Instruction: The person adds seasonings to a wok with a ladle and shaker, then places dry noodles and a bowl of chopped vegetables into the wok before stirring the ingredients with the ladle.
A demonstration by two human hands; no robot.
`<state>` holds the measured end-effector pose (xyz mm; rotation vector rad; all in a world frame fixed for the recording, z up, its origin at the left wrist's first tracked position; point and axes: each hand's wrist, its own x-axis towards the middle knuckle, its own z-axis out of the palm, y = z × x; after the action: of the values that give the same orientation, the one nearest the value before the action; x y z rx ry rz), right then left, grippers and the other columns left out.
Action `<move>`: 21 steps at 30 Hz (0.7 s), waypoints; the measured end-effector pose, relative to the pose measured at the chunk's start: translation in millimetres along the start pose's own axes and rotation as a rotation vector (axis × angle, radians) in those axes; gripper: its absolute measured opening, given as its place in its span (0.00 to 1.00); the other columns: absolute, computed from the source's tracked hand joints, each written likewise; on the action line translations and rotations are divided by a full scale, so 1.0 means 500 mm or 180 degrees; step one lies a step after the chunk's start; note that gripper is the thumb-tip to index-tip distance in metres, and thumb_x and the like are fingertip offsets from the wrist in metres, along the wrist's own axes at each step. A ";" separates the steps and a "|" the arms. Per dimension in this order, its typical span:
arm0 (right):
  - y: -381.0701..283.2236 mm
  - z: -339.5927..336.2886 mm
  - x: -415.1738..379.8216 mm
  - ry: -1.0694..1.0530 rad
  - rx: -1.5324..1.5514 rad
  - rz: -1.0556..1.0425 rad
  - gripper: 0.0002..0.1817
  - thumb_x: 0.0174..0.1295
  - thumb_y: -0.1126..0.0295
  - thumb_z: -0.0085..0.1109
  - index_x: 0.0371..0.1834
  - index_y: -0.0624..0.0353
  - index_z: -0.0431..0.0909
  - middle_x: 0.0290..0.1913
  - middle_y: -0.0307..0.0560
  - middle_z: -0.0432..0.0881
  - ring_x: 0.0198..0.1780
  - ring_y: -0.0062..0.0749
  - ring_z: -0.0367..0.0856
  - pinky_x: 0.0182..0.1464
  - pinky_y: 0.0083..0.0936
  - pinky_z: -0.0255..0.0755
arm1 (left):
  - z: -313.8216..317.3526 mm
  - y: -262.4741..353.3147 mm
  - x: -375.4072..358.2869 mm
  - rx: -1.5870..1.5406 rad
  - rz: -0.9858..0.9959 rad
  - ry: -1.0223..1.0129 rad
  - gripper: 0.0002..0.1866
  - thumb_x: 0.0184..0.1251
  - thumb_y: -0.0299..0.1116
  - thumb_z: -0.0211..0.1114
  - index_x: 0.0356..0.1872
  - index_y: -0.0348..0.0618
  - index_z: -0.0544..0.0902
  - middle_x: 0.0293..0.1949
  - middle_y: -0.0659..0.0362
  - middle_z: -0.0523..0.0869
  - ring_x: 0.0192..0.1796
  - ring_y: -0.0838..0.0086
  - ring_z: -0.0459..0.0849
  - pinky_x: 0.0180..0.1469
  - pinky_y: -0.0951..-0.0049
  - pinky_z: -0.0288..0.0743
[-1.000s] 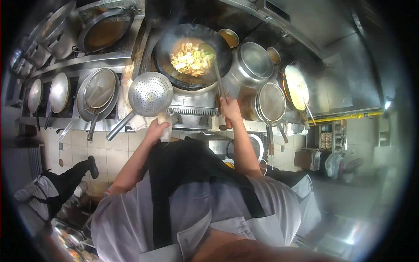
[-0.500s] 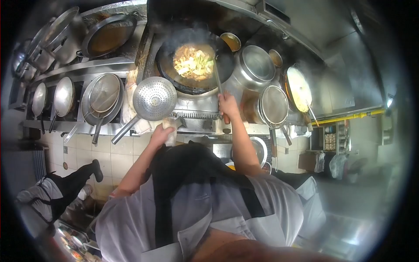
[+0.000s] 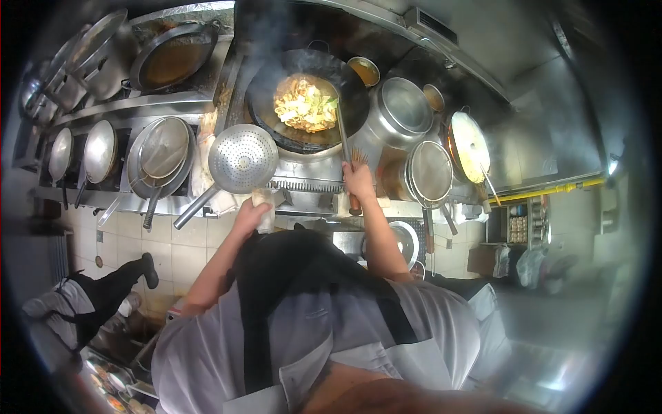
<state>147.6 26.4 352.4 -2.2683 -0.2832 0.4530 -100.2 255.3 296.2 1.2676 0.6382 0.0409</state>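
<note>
A large black wok (image 3: 348, 79) sits on the stove with steam rising from it. Pale and brown food pieces (image 3: 305, 103) lie in the middle of the wok. My right hand (image 3: 357, 179) is closed round the handle of a long metal ladle (image 3: 343, 131), whose head reaches into the wok beside the food. My left hand (image 3: 252, 215) is wrapped round a pale cloth (image 3: 265, 200) at the stove's front edge; whatever the cloth covers is hidden. Close to that hand lies a perforated strainer (image 3: 243, 159), its handle pointing towards the front left.
Metal bowls (image 3: 407, 105) and mesh strainers (image 3: 431, 171) stand right of the wok. Farther right is a pan of yellowish liquid (image 3: 470, 146). Several pans and a dark wok (image 3: 172, 58) are at the left. Another person (image 3: 89, 297) is at the lower left.
The food has shifted and turned over in the wok. My left hand and cloth have moved slightly left, and my right hand slightly left and down. A bristle brush now shows beside my right hand.
</note>
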 end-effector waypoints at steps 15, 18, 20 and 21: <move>0.005 0.000 0.073 0.0220 -0.0280 -0.0445 0.21 0.71 0.58 0.55 0.33 0.70 0.78 0.19 0.59 0.80 0.16 0.45 0.82 0.27 0.39 0.77 | 0.014 0.029 0.003 0.0273 0.0005 -0.0138 0.19 0.62 0.32 0.66 0.52 0.33 0.82 0.46 0.54 0.87 0.47 0.70 0.84 0.54 0.69 0.75; -0.014 -0.015 0.061 0.0379 -0.0143 -0.0223 0.20 0.70 0.59 0.56 0.35 0.70 0.79 0.21 0.62 0.82 0.18 0.47 0.84 0.30 0.42 0.79 | 0.004 -0.003 0.001 0.0017 0.0093 -0.0213 0.20 0.62 0.32 0.66 0.53 0.33 0.81 0.46 0.54 0.87 0.48 0.70 0.84 0.53 0.68 0.75; -0.050 -0.032 0.093 0.0378 -0.0242 -0.0157 0.20 0.70 0.58 0.56 0.35 0.70 0.79 0.22 0.62 0.83 0.18 0.47 0.84 0.30 0.42 0.79 | -0.002 -0.010 0.003 0.0121 -0.0144 -0.0100 0.22 0.62 0.33 0.67 0.56 0.33 0.79 0.47 0.53 0.87 0.47 0.70 0.84 0.54 0.69 0.75; -0.063 -0.038 0.114 0.0414 -0.0337 -0.0138 0.21 0.70 0.57 0.56 0.34 0.70 0.79 0.23 0.63 0.83 0.18 0.47 0.84 0.30 0.42 0.79 | -0.002 -0.006 -0.001 0.0144 -0.0139 -0.0112 0.22 0.62 0.33 0.67 0.56 0.33 0.79 0.47 0.53 0.87 0.47 0.70 0.84 0.54 0.69 0.75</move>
<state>205.4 54.1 374.8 -2.3780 -0.2955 0.2720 -101.8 254.9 293.8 1.2947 0.6394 -0.0320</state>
